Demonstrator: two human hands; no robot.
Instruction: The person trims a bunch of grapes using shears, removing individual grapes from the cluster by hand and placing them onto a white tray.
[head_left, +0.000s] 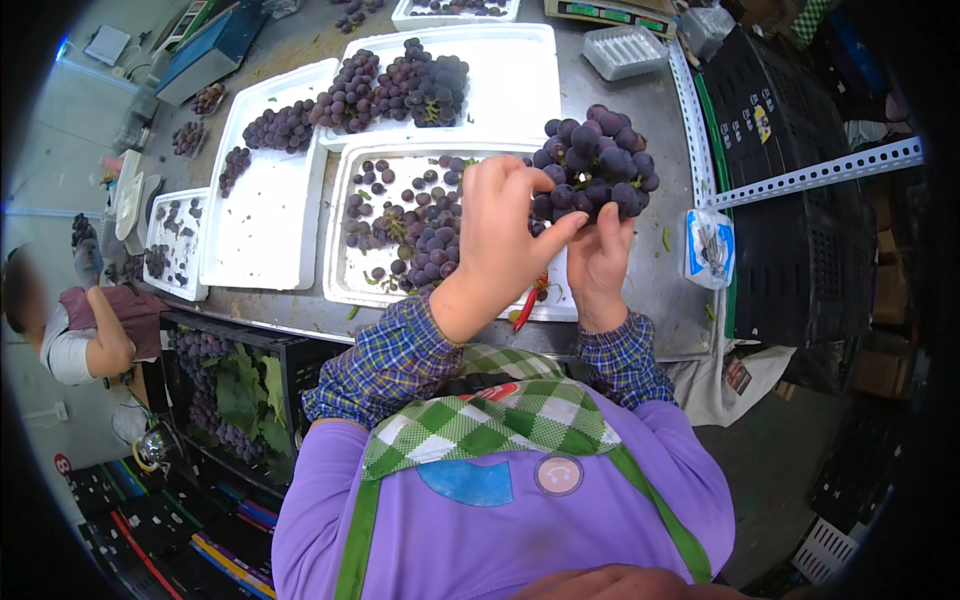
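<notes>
A large bunch of dark purple grapes (600, 161) is raised over the steel table. My right hand (602, 259) holds it from below, with the thumb against the lower grapes. At its left edge is my left hand (501, 232), thumb and forefinger on either side of some grapes; whether they grip is unclear. Under the hands, a white tray (334, 225) holds loose grapes and small clusters (431, 251), partly hidden by my left hand and sleeve. A narrow red object (529, 304), perhaps a tool's handle, lies at the tray's near right part.
White trays (259, 232) (517, 75) with grape bunches stand left and beyond. Clear plastic boxes (625, 52) and a scale (611, 13) are at the far right. A perforated metal rail (817, 176) and black crates (780, 262) border the right side. A co-worker (90, 330) is at the left.
</notes>
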